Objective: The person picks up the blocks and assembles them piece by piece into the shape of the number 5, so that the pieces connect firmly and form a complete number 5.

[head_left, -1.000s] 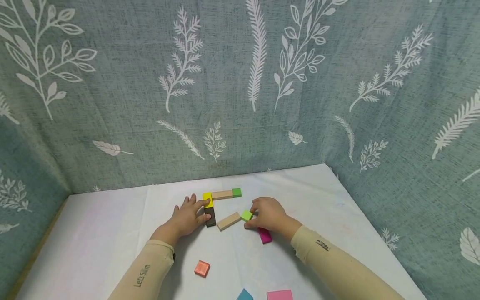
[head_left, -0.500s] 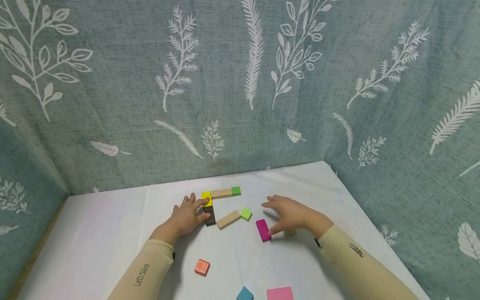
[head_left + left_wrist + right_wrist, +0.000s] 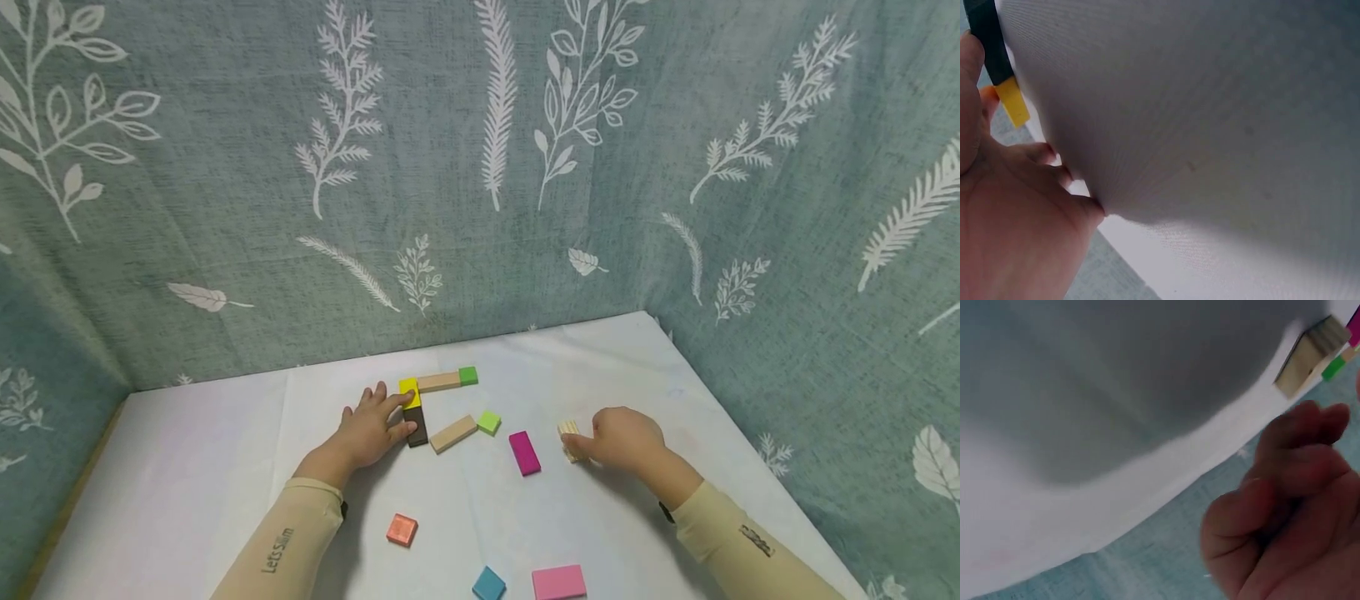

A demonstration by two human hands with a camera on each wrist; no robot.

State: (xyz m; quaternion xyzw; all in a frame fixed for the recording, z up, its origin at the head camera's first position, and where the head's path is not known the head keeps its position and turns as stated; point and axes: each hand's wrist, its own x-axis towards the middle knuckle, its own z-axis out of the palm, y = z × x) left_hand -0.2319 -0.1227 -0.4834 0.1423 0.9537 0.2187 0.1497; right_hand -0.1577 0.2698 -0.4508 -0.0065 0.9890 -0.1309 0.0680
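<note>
My left hand [image 3: 367, 433] rests with spread fingers at a yellow block [image 3: 408, 385] and a black block [image 3: 421, 433] set end to end. Its index fingertip lies on the yellow one, its thumb on the black one. Beside a ridged, pale wooden block [image 3: 567, 428], my right hand [image 3: 630, 437] has its fingers curled in. The thumb reaches over that block in the head view. In the right wrist view the same block [image 3: 1310, 356] stands apart from the curled fingers. A magenta block [image 3: 525, 453] lies just left of it.
A plain wooden block [image 3: 438, 382] and a green block [image 3: 468, 376] extend right from the yellow one. Between the hands lie another wooden block [image 3: 453, 434] and a lime block [image 3: 489, 422]. Nearer are orange [image 3: 402, 530], blue [image 3: 489, 583] and pink [image 3: 558, 582] blocks.
My right hand has left the lime block and moved right, past the magenta block, to the ridged block, its fingers curling in. The left hand has stayed at the yellow and black blocks.
</note>
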